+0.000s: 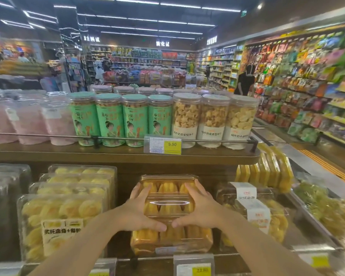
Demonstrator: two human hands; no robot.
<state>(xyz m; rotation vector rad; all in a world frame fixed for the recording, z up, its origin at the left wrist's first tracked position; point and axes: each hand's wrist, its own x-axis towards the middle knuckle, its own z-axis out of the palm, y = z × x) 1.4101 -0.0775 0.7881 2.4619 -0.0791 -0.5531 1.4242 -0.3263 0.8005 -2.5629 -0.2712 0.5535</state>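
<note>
I see cake box point(168, 208) between left hand point(136, 210) and right hand point(200, 208), fingers point(141, 193) clamped on sides; long axis seemingly near-far.

Inside a supermarket, among the snack displays. On a wooden display stand point(68, 154), rows of lidded plastic jars: green-labelled jars point(110, 120), jars of star-shaped biscuits point(186, 118), pink-filled tubs point(28, 120), all fenced by a thin metal rail point(48, 135). Clipped to that rail, a yellow price tag point(172, 144) marked 9.90. Below, clear boxes of yellow pastries point(62, 212) with printed labels, a clear box of golden cakes point(167, 188) among them, and another price tag point(201, 270) at the lower edge. To the right, wall shelving point(299, 80) packed with bright hanging packets. Overhead, long strip lights point(179, 5) and white section signs point(162, 44). In the far aisle, a shopper in black point(245, 80) beside the shelves.
</note>
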